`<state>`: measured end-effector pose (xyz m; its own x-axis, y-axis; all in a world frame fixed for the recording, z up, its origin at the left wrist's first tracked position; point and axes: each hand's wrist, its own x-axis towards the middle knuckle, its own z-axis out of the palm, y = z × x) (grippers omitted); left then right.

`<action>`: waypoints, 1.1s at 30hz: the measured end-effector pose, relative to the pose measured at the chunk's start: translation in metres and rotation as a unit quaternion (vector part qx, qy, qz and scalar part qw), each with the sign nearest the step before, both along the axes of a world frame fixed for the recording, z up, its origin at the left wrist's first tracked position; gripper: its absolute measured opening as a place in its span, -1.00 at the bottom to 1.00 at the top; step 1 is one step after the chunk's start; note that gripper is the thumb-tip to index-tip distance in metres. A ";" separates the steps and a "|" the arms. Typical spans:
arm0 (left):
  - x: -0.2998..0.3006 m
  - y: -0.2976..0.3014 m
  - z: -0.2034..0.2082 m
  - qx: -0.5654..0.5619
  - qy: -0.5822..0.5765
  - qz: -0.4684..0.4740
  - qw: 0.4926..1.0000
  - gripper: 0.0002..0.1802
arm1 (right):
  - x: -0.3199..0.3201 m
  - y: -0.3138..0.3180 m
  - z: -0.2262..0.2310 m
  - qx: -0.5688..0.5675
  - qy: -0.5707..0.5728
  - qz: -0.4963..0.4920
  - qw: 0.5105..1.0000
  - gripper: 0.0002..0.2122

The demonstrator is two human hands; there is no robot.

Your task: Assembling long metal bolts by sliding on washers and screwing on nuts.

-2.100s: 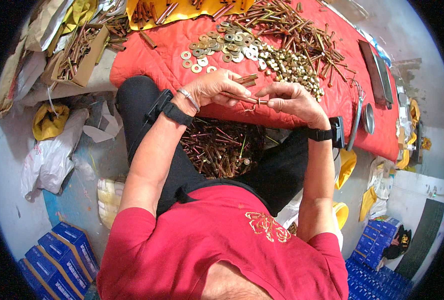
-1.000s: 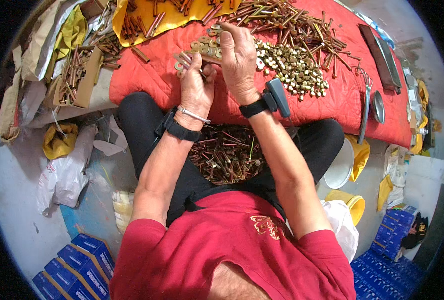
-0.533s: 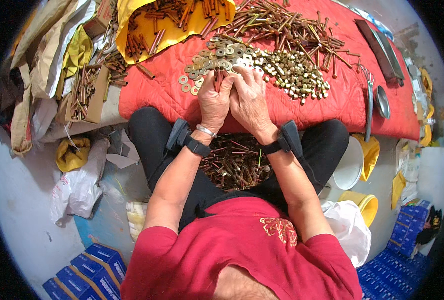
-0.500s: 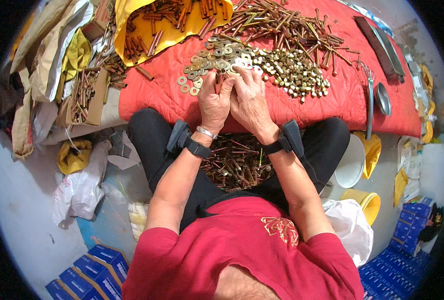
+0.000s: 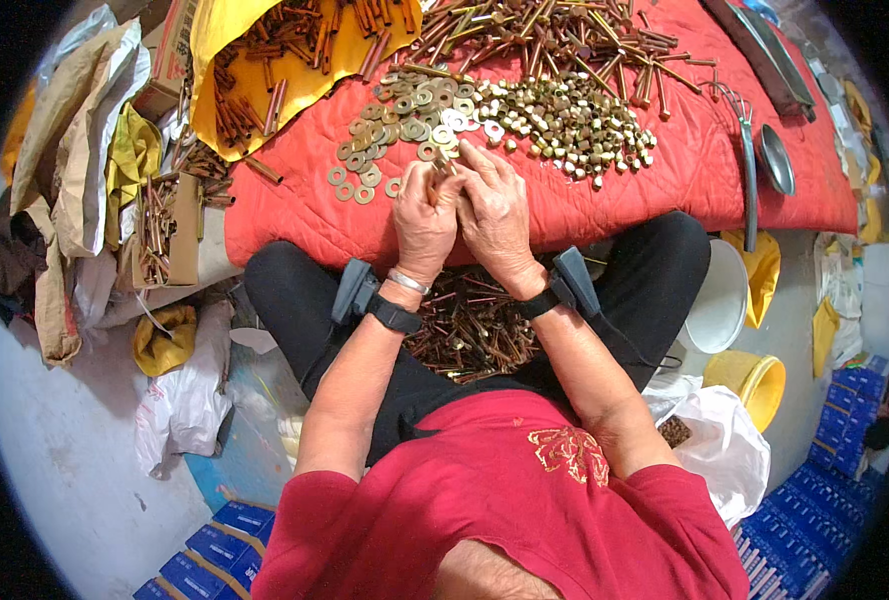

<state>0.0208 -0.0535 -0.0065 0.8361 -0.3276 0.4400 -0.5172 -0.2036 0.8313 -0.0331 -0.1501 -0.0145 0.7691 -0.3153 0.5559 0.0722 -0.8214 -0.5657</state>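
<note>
Over the near edge of a red padded cloth [image 5: 310,215], my left hand [image 5: 425,230] and my right hand [image 5: 497,215] meet with bent fingers. A small metal fastener [image 5: 446,163] shows between the fingertips; the fingers cover most of it, and its exact kind is hidden. Just beyond lie loose flat washers [image 5: 415,129], with a heap of brassy nuts [image 5: 575,122] to their right. Long coppery bolts [image 5: 575,40] spread behind the nuts. Between my legs, below my wrists, is a pile of long coppery fasteners [image 5: 475,330].
A yellow bag [image 5: 208,80] holding metal tubes lies open at the far left, beside a cardboard box [image 5: 187,225] of similar pieces. A metal ladle [image 5: 777,160] and a hand fork [image 5: 748,170] lie right. Buckets [image 5: 720,300] and blue boxes [image 5: 845,420] stand on the floor.
My hands have drawn back a little from the washers, their fingertips now together around the metal fastener. The whole view has shifted slightly.
</note>
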 end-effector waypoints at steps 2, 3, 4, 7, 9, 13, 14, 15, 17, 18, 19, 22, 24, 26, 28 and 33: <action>0.010 -0.003 -0.008 -0.067 0.063 -0.014 0.996 -0.81 | 0.000 -0.002 0.006 0.025 0.009 0.021 0.999 -0.67; 0.015 -0.003 -0.013 -0.132 0.127 -0.029 0.983 -0.78 | -0.001 -0.006 0.009 0.051 0.021 0.042 0.998 -0.65; 0.018 0.000 -0.011 -0.153 0.232 -0.047 0.959 -0.77 | -0.004 -0.016 0.015 0.115 0.021 0.079 0.990 -0.63; 0.023 0.017 0.012 -0.227 0.391 -0.116 0.884 -0.75 | -0.008 -0.045 0.040 0.092 0.052 0.013 0.994 -0.83; 0.028 0.026 0.018 -0.249 0.408 -0.150 0.866 -0.73 | -0.002 -0.061 0.040 -0.020 0.030 -0.009 0.999 -0.87; 0.027 0.028 0.022 -0.286 0.500 -0.146 0.804 -0.74 | 0.009 -0.065 0.037 -0.152 0.107 -0.047 0.981 -0.88; 0.026 0.026 0.023 -0.305 0.531 -0.156 0.775 -0.71 | 0.013 -0.070 0.030 -0.181 0.115 -0.064 0.975 -0.89; 0.026 0.027 0.021 -0.327 0.561 -0.165 0.743 -0.68 | 0.014 -0.071 0.032 -0.190 0.114 -0.055 0.974 -0.89; 0.025 0.031 0.017 -0.347 0.565 -0.178 0.727 -0.67 | 0.015 -0.072 0.035 -0.183 0.073 -0.018 0.980 -0.91; 0.024 0.033 0.018 -0.337 0.553 -0.196 0.736 -0.67 | 0.014 -0.068 0.042 -0.096 0.052 0.011 0.994 -0.93; 0.021 0.035 0.021 -0.327 0.540 -0.210 0.746 -0.68 | 0.012 -0.060 0.051 0.024 0.040 0.059 0.997 -0.93; 0.019 0.037 0.025 -0.303 0.517 -0.213 0.772 -0.73 | 0.013 -0.039 0.068 0.258 0.051 0.137 0.955 -0.94; 0.015 0.037 0.032 -0.285 0.492 -0.233 0.789 -0.80 | 0.014 -0.035 0.072 0.294 0.037 0.189 0.936 -0.92; 0.014 0.037 0.035 -0.288 0.490 -0.231 0.790 -0.80 | 0.013 -0.039 0.073 0.288 0.049 0.203 0.935 -0.93; 0.017 0.038 0.033 -0.267 0.495 -0.246 0.790 -0.81 | 0.012 -0.044 0.074 0.284 0.060 0.220 0.931 -0.93; 0.019 0.039 0.036 -0.253 0.565 -0.270 0.738 -0.82 | 0.007 -0.056 0.083 0.222 0.170 0.222 0.934 -0.94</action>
<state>0.0398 -0.0142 0.0293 0.5706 -0.7796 -0.2582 0.6718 0.2623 0.6927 -0.0261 -0.2064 0.0687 0.9872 -0.0640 0.1460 0.1043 -0.4326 -0.8955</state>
